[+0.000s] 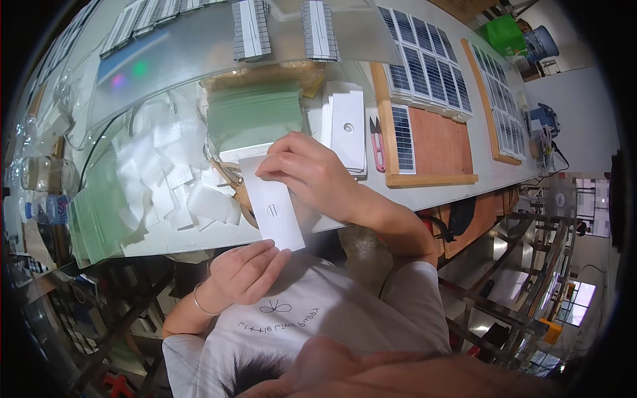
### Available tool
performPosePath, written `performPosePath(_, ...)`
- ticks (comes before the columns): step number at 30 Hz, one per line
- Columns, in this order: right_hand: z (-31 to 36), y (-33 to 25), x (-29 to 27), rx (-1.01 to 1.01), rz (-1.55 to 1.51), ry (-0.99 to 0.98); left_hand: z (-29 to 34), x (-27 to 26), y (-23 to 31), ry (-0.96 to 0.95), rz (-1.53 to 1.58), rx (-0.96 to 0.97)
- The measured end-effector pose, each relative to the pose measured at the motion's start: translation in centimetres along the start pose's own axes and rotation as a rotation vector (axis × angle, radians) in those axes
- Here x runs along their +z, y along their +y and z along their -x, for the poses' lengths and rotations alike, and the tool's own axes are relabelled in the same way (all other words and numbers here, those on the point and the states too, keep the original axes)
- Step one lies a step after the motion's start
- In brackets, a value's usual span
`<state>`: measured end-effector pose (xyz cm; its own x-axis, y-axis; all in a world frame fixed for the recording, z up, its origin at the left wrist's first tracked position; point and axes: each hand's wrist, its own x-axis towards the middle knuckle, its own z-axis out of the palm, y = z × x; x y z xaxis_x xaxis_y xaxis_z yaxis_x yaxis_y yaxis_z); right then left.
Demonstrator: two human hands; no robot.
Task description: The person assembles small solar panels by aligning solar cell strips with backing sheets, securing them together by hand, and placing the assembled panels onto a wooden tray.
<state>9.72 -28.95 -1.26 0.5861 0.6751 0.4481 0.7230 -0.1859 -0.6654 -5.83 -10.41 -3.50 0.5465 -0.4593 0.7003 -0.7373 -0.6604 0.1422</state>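
A white rectangular sheet (273, 202) with small slit marks in its middle is held upright over the table's near edge. My right hand (318, 174) pinches its far end between thumb and fingers. At the near end, the fingers of my left hand (244, 272) are closed on the lower edge. Just beyond the sheet lies a stack of thin green sheets (255, 114). Right of that stack is a pile of white cards (346, 126), the top one with a round hole. Many loose white pieces (166, 162) are heaped to the left of the held sheet.
Pink-handled thread snips (378, 146) lie beside a wooden tray (431, 180) with small dark solar panels (424, 60). Another framed tray of panels (501, 109) stands farther right. A translucent raised sheet (199, 56) spans the back, bearing two grey-and-white strips.
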Motion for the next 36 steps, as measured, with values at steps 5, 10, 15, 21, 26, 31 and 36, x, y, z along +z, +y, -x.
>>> performPosePath(5, 0.3, 0.3, 0.1, 0.042, 0.028, 0.012, 0.5, 0.5, 0.1, 0.006, -0.014, 0.000)
performPosePath(10, 0.0, 0.1, -0.6, 0.044, -0.129, -0.045, 0.2, -0.8, 0.0, -0.039, -0.034, 0.028)
performPosePath(15, -0.6, -0.7, -3.0, -0.127, -0.024, -0.023, 0.7, -4.9, 0.0, 0.197, 0.101, -0.469)
performPosePath(21, 0.4, -1.7, -1.4, 0.361, -0.434, -0.060, 1.1, -4.0, -3.4, 0.516, 0.900, -1.235)
performPosePath(26, 0.5, -1.7, -0.9, 0.349, -0.474, 0.006, 1.7, -4.0, -4.2, 0.477, 0.956, -1.288)
performPosePath(31, 0.8, -1.2, -0.8, 0.359, -0.462, -0.029, 1.7, -3.8, -4.4, 0.461, 0.963, -1.283)
performPosePath(36, 1.0, -1.3, -1.0, 0.390, -0.518, -0.048, 1.7, -4.0, -4.3, 0.452, 0.979, -1.295)
